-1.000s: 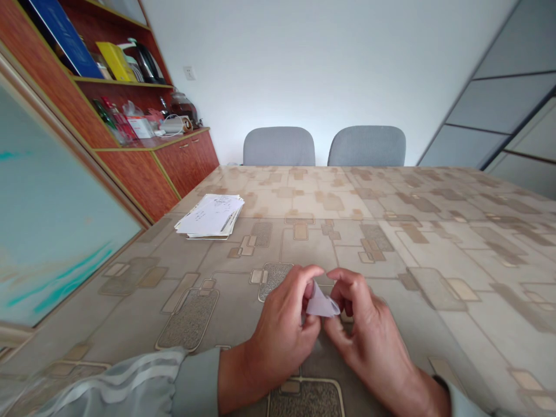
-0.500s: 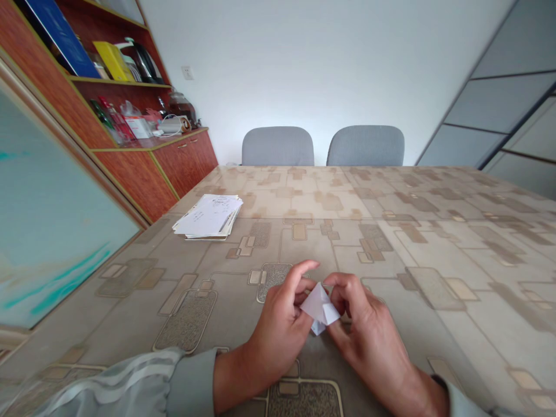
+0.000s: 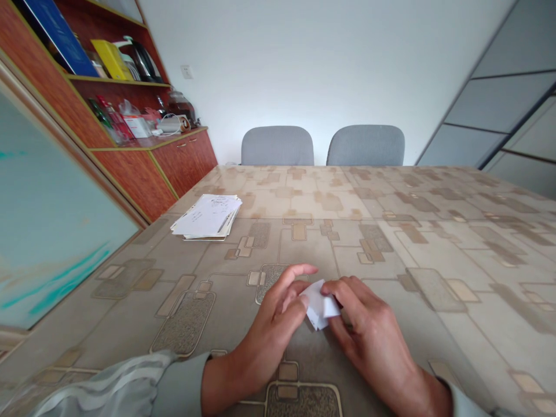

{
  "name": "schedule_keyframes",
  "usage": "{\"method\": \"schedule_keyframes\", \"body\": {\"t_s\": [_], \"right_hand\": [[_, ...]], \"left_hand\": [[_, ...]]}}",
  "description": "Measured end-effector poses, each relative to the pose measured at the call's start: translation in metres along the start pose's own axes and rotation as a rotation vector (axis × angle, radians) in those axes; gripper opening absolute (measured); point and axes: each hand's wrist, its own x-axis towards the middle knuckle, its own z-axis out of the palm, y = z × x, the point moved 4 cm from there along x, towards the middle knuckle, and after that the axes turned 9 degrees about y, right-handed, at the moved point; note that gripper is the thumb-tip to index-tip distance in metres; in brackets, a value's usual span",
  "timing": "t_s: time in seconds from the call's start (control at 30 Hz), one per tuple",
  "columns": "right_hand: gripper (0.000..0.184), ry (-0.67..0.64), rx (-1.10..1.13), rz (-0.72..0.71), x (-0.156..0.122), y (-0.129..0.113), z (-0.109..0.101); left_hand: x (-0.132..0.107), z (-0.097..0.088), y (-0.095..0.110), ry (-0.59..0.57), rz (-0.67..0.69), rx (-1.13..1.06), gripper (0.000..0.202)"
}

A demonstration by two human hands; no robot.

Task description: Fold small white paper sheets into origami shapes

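Together, the left hand (image 3: 273, 325) and right hand (image 3: 372, 329) grip a small folded white paper (image 3: 315, 306) — one at each side — over the patterned surface (image 3: 434, 246); a stack of papers (image 3: 207, 215) lies farther off, to the left.
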Motion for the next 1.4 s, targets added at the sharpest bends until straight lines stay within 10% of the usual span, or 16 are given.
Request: {"method": "schedule_keyframes", "body": {"t_s": [0.47, 1.4], "right_hand": [[0.013, 0.074, 0.496, 0.38, 0.008, 0.008, -0.003], [0.026, 0.118, 0.76, 0.526, 0.006, 0.015, 0.007]], "left_hand": [[0.006, 0.001, -0.009, 0.015, 0.0, 0.008, 0.043], [0.01, -0.005, -0.009, 0.069, -0.033, 0.069, 0.022]]}}
